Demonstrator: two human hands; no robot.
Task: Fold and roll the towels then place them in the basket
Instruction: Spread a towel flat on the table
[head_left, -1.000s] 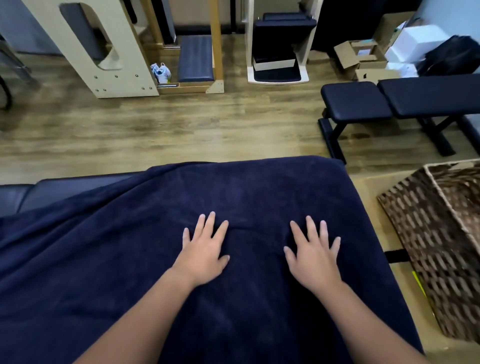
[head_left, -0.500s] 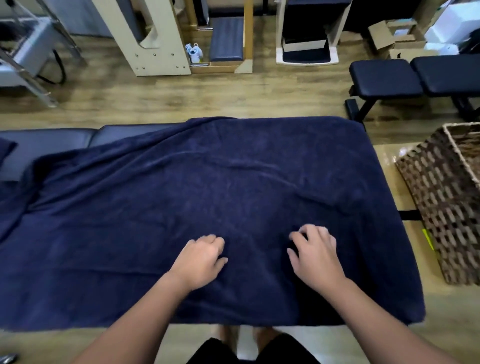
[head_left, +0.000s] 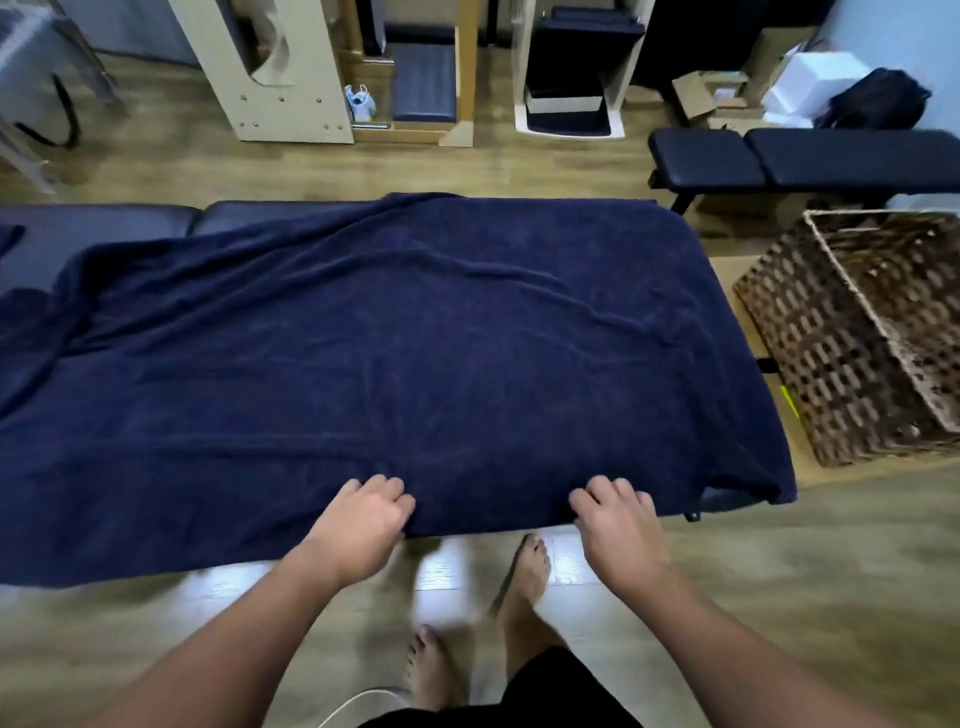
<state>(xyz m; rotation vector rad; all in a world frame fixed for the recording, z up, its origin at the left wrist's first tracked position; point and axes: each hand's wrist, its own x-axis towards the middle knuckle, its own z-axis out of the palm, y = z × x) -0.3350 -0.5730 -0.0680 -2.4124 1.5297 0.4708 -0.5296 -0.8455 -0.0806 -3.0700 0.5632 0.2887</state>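
**Both hands on the near hem, towel stretching away and to the left**

Head view: it is the only camera I have, looking down over the forearms. My left hand (head_left: 363, 514) and right hand (head_left: 615, 514) sit side by side on the near edge of the navy towel (head_left: 389, 338), fingers curled over the hem where it hangs off the padded table (head_left: 104, 218). I judge both are gripping cloth, though the fingertips are tucked out of sight, so how much fabric each holds I cannot tell.

What the coming fold turns on, as I read it: nearly the whole towel lies beyond the grip, away from me, and its long axis runs left to right across the knuckles. Far more length trails off past the left hand than past the right, whose side ends just short of the table corner. Lifting the hem forward would halve it along that long axis.

The towel is thick, matte terry, soft and limp, with shallow ridges across the middle and a bunched far-left end. The basket (head_left: 852, 338), a stiff brown open weave with a pale rim, stands on the floor beyond the right hand, nearer that hand.
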